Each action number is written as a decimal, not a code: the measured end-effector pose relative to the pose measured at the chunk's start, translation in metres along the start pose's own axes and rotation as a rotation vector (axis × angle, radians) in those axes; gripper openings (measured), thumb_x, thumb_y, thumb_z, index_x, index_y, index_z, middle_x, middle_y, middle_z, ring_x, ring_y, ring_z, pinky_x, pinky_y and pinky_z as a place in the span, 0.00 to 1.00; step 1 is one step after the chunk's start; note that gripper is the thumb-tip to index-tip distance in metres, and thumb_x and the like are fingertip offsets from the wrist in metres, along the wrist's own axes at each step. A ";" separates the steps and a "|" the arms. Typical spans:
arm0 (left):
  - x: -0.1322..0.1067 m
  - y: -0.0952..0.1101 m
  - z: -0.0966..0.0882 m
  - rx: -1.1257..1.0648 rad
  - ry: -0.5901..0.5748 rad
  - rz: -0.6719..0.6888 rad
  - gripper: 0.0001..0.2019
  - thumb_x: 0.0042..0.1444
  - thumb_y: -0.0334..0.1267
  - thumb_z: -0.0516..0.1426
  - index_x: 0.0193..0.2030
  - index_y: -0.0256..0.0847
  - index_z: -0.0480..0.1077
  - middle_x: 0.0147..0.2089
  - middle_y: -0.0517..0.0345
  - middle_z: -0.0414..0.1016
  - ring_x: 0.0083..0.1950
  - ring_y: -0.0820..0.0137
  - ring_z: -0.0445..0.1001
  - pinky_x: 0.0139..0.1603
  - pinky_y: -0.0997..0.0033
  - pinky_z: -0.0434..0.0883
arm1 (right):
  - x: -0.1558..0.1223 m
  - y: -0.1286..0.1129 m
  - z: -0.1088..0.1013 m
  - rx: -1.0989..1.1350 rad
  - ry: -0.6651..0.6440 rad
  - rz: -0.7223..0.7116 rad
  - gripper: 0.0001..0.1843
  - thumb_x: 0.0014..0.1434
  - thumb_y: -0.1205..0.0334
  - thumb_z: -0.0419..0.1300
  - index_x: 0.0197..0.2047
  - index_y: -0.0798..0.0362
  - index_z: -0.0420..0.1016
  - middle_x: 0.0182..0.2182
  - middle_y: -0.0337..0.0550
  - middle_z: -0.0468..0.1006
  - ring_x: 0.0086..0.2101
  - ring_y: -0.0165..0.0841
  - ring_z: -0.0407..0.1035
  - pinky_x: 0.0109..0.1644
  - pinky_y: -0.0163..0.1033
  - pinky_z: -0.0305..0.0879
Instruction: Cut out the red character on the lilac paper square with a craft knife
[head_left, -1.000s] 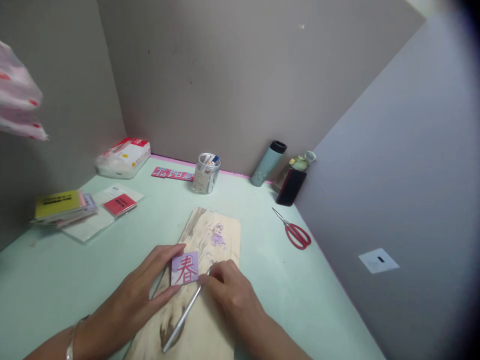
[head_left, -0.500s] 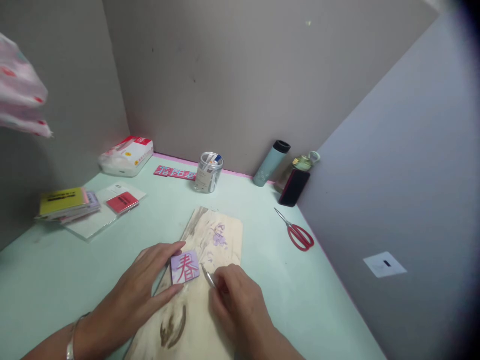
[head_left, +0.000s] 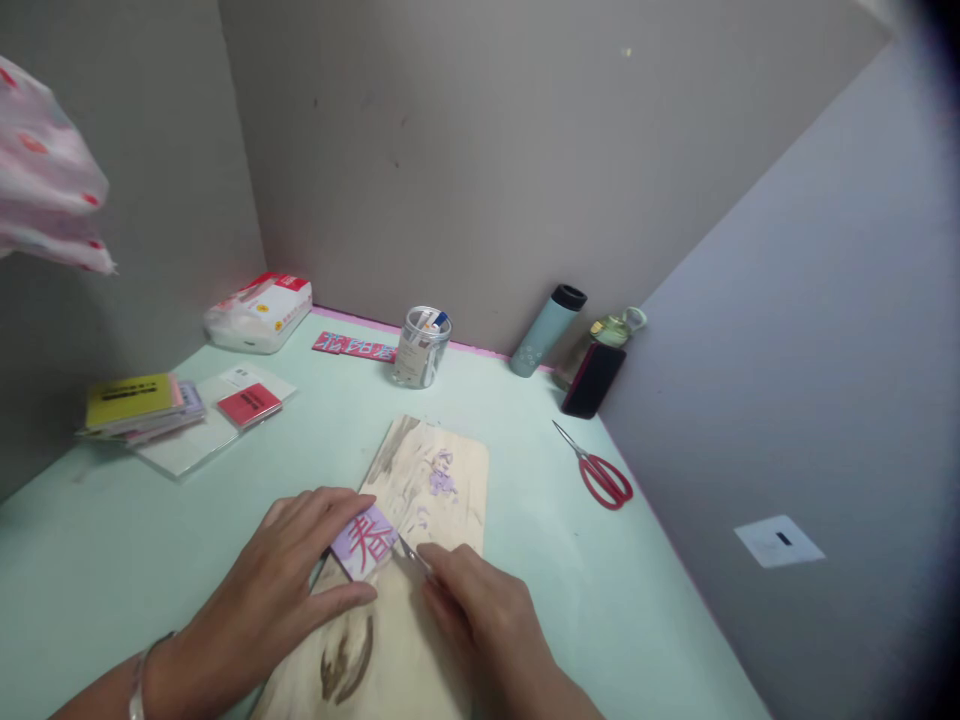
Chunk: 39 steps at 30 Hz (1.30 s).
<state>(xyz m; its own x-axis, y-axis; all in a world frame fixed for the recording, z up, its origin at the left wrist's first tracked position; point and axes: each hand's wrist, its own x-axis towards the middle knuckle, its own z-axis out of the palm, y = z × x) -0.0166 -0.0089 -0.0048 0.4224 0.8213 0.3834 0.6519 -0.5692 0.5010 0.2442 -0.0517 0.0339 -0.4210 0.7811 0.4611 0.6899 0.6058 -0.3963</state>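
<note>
A small square lavender stamp block (head_left: 365, 543) with a red character on its face lies turned cornerwise on the wooden board (head_left: 450, 520). My left hand (head_left: 292, 580) steadies it, fingers at its upper left edge and thumb near its lower corner. In my right hand (head_left: 480, 605) is a slim metal carving knife (head_left: 412, 551), pinched low near the blade. The tip meets or nearly meets the block's right corner; exact contact is too small to tell. Lavender shavings (head_left: 442, 475) are scattered on the upper part of the board.
Red-handled scissors (head_left: 604, 482) lie to the right. Behind stand a clear jar (head_left: 421, 350), a teal bottle (head_left: 547, 332) and a phone (head_left: 594, 380) leaning on a green bottle. Packaged pads (head_left: 135, 405), a red packet (head_left: 249, 404) and tissues (head_left: 259, 312) are on the left.
The block has turned cornerwise and shifted slightly left under my left hand. My right hand has moved the knife tip down and close to the block's right corner.
</note>
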 end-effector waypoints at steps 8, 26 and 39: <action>-0.001 0.000 0.006 -0.003 0.028 -0.045 0.32 0.59 0.54 0.67 0.68 0.56 0.65 0.53 0.57 0.74 0.53 0.58 0.73 0.54 0.61 0.72 | 0.003 -0.004 -0.004 -0.071 -0.029 0.010 0.13 0.69 0.70 0.51 0.51 0.53 0.75 0.30 0.43 0.74 0.28 0.34 0.72 0.29 0.35 0.66; 0.001 0.002 0.009 0.011 0.025 0.004 0.30 0.61 0.53 0.66 0.66 0.53 0.63 0.57 0.56 0.72 0.59 0.56 0.69 0.59 0.56 0.67 | 0.001 -0.005 -0.002 -0.146 -0.043 -0.046 0.15 0.77 0.64 0.45 0.48 0.53 0.73 0.31 0.40 0.73 0.23 0.31 0.69 0.25 0.35 0.59; 0.000 0.003 0.014 0.045 0.060 0.025 0.29 0.62 0.54 0.64 0.66 0.51 0.63 0.54 0.55 0.69 0.56 0.56 0.68 0.57 0.57 0.69 | 0.000 -0.002 -0.003 0.053 -0.153 0.084 0.15 0.73 0.67 0.50 0.51 0.52 0.78 0.33 0.42 0.74 0.27 0.31 0.70 0.28 0.35 0.61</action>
<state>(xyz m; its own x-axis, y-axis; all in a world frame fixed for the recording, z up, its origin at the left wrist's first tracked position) -0.0061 -0.0099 -0.0137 0.4014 0.8024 0.4417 0.6699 -0.5861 0.4558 0.2442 -0.0537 0.0372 -0.4505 0.8408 0.3002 0.6961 0.5414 -0.4716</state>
